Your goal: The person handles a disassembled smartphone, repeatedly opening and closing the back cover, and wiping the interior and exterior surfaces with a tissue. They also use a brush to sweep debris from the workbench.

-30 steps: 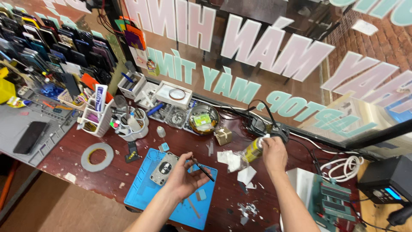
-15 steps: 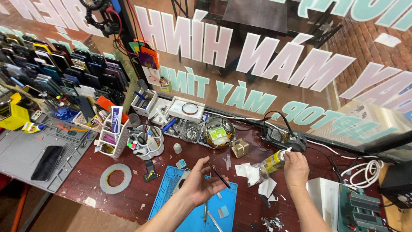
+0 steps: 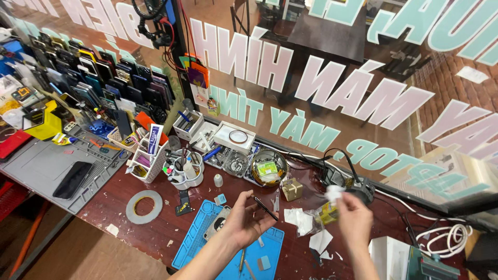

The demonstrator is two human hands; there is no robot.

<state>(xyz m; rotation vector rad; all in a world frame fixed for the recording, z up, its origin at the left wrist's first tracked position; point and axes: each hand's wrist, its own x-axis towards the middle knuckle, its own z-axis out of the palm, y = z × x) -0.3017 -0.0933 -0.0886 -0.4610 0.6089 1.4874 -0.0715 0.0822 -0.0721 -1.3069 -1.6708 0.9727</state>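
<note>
I see the blue work mat (image 3: 193,248) at six o'clock on the dark red bench (image 3: 155,223). My left hand (image 3: 244,224) hovers over it, pinching a thin black tool (image 3: 265,208). At four o'clock my right hand (image 3: 355,220) grips a small yellow-labelled bottle (image 3: 328,213) and a white wad (image 3: 334,193).

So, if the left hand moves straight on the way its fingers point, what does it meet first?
Probably the white paper scraps lying right of the left hand, which holds a thin dark tool. Depth is unclear, so the hand might pass above them.
</note>
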